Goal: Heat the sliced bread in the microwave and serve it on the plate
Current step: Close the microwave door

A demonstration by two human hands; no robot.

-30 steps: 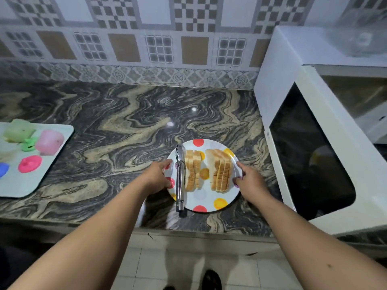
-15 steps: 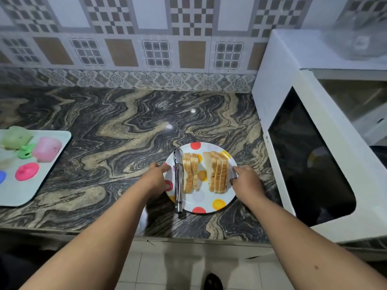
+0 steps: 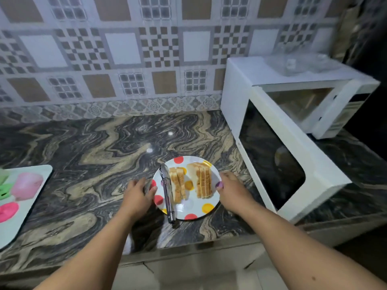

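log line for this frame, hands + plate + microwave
left hand: grips plate rim | right hand: grips rim | bread, tongs on plate | microwave door open

- Two bare forearms come in from the lower edge, one at each side; no sleeve shows on either, up to the frame border.
- The left hand (image 3: 137, 194) wears no ring, watch or band that can be seen.
- The right hand (image 3: 231, 190) is likewise without a glove or jewellery.
- The right thumbnail carries purple polish; the other nails are too blurred or hidden to judge.
- A small dark spot, like a mole, sits on the right forearm near the lower right corner.
- Both wrists are bare, with no strap or cuff.
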